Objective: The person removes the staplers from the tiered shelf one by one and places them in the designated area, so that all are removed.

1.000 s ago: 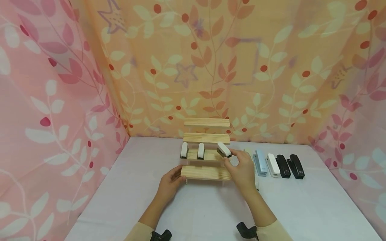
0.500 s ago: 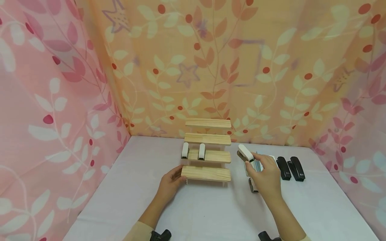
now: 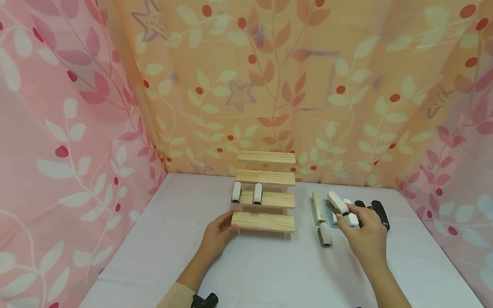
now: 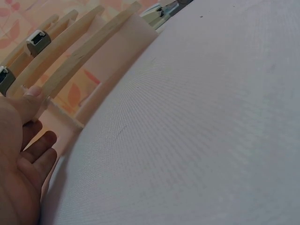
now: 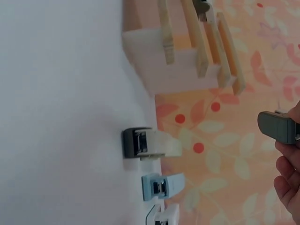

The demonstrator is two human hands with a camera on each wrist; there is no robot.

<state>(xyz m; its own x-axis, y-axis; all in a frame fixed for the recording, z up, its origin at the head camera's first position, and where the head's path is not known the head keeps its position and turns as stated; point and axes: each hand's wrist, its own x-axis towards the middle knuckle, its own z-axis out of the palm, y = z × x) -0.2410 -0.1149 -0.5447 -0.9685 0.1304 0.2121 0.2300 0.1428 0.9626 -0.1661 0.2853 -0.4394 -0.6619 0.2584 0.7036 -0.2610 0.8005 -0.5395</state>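
Observation:
My right hand (image 3: pixel 367 235) pinches a white stapler (image 3: pixel 338 202) between thumb and fingers, above the row of staplers on the right; its grey underside (image 5: pixel 274 126) shows in the right wrist view. My left hand (image 3: pixel 216 235) holds the left end of the lowest board of a stepped wooden shelf (image 3: pixel 263 221), with the thumb (image 4: pixel 33 92) against the board and several fingers below it. On the second board from the bottom stand two white staplers, one at the left end (image 3: pixel 236 192) and one left of the middle (image 3: pixel 257 193).
Right of the shelf, on the white tabletop (image 3: pixel 254 273), stand a pale green stapler (image 3: pixel 318 207), a small white stapler (image 3: pixel 324 234) before it, a light blue stapler (image 5: pixel 164 185), another white one (image 5: pixel 165 216) and black staplers (image 3: pixel 380 214). A patterned curtain (image 3: pixel 215 107) hangs behind.
My right hand has carried the white stapler away from the right end of the second board, rightward to above the row of staplers. The left hand has stayed on the shelf.

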